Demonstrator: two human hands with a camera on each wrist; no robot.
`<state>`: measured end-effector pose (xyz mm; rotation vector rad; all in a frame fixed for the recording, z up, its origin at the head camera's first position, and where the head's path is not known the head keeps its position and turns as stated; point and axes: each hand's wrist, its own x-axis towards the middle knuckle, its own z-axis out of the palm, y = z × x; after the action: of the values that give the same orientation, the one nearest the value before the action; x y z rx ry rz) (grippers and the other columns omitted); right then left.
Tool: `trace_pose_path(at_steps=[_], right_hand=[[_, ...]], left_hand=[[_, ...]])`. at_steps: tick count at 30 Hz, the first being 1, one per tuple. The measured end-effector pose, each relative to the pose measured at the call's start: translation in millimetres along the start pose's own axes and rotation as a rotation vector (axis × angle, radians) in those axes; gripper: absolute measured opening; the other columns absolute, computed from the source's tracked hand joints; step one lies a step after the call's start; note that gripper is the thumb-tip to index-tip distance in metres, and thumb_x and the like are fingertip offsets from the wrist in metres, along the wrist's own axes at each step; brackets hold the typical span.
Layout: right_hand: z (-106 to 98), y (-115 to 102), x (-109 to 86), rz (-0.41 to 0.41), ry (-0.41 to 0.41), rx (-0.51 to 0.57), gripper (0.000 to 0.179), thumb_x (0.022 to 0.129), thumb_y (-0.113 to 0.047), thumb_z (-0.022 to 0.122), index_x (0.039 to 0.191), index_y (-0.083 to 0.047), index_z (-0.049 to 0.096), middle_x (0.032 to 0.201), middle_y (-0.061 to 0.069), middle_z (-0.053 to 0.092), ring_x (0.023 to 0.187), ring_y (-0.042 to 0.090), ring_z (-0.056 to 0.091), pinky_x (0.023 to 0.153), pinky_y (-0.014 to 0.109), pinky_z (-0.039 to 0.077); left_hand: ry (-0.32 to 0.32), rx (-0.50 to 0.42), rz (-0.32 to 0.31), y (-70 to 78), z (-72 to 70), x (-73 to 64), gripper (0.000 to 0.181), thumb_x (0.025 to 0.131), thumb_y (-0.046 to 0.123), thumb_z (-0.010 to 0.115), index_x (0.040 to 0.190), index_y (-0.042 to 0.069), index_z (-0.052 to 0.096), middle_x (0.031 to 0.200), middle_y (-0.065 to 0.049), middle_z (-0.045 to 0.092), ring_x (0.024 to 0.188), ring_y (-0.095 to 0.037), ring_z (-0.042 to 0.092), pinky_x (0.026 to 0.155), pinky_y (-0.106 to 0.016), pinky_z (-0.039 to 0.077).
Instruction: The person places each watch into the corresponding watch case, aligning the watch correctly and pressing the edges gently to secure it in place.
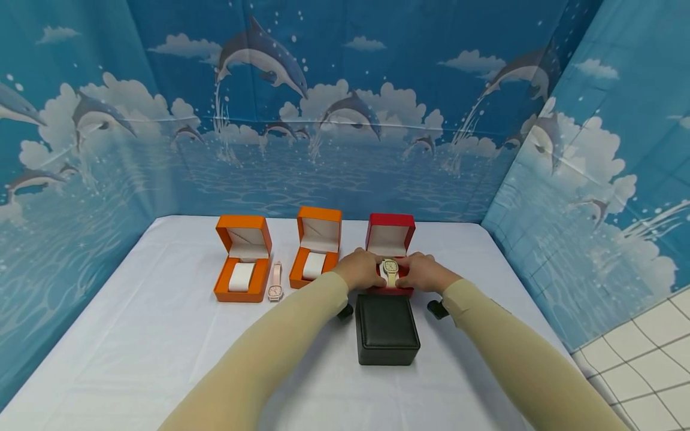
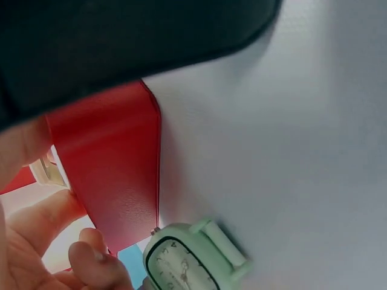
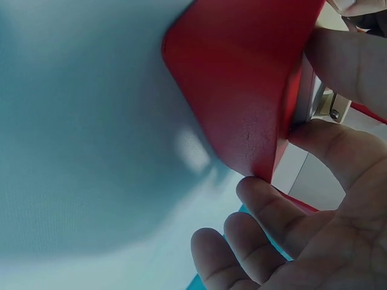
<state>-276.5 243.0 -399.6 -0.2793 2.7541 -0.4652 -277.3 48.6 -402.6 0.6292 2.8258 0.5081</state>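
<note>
A pale yellow watch lies face up on a white cushion in the open red box. My left hand holds the watch from its left side, thumb at the lower strap. From the other side my right hand grips it with thumb and forefinger. In the right wrist view, thumb and forefinger reach over the red box's wall, near a small metal buckle. A pale green watch lies on the table by the red box; the left arm and hand hide it in the head view.
A closed black box stands in front of the red one, between the forearms. Leftward are two open orange boxes, the near-middle one and the far-left one, with white cushions. A pink watch lies between them.
</note>
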Motion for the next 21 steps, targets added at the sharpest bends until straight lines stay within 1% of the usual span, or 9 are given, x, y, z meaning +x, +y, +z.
trace_pose_path(at_steps=[7,9,12,15,18,21], right_hand=[[0.0,3.4,2.7,0.006,-0.009,0.009,0.067,0.093,-0.029,0.08,0.153,-0.011,0.056,0.129,0.021,0.061,0.119,0.039,0.051,0.088,0.046,0.057],[-0.6,3.3,2.7,0.006,-0.011,0.012,0.067,0.093,-0.029,0.08,0.153,-0.011,0.056,0.128,0.02,0.062,0.118,0.038,0.052,0.089,0.046,0.057],[-1.9,3.1,2.6,-0.011,-0.019,0.006,0.065,0.095,-0.029,0.079,0.153,-0.01,0.056,0.127,0.019,0.065,0.118,0.038,0.053,0.092,0.049,0.056],[-2.3,3.4,2.8,-0.027,-0.03,0.005,0.062,0.095,-0.029,0.078,0.151,-0.01,0.058,0.125,0.017,0.068,0.115,0.035,0.055,0.095,0.05,0.056],[-2.7,3.9,3.0,-0.032,-0.036,0.007,0.061,0.095,-0.028,0.078,0.15,-0.009,0.059,0.122,0.015,0.069,0.111,0.032,0.056,0.091,0.047,0.057],[-2.8,4.2,3.5,-0.028,-0.041,0.005,0.061,0.095,-0.028,0.078,0.15,-0.008,0.059,0.123,0.014,0.069,0.109,0.03,0.057,0.089,0.044,0.057]], left_hand=[[-0.006,0.021,0.01,-0.9,0.5,0.7,0.061,0.096,0.047,0.076,0.15,0.022,0.062,0.132,-0.004,0.068,0.117,-0.02,0.055,0.1,-0.038,0.056],[-0.004,0.027,0.009,-1.2,0.5,1.1,0.062,0.096,0.047,0.075,0.15,0.022,0.061,0.135,-0.004,0.068,0.119,-0.02,0.056,0.102,-0.038,0.056],[-0.003,0.025,0.001,-0.9,0.1,0.5,0.062,0.096,0.047,0.075,0.151,0.022,0.061,0.138,-0.005,0.066,0.12,-0.021,0.057,0.103,-0.04,0.056],[-0.007,0.015,-0.01,-0.6,-0.3,-0.7,0.063,0.095,0.048,0.075,0.151,0.023,0.06,0.14,-0.005,0.065,0.12,-0.021,0.057,0.103,-0.04,0.056],[-0.008,0.014,-0.014,-0.9,-0.5,-1.5,0.064,0.095,0.048,0.075,0.152,0.023,0.059,0.141,-0.006,0.064,0.119,-0.02,0.057,0.103,-0.039,0.056],[-0.004,0.018,-0.011,-1.3,-0.6,-1.8,0.063,0.095,0.049,0.074,0.152,0.023,0.06,0.14,-0.005,0.065,0.118,-0.02,0.057,0.102,-0.039,0.056]])
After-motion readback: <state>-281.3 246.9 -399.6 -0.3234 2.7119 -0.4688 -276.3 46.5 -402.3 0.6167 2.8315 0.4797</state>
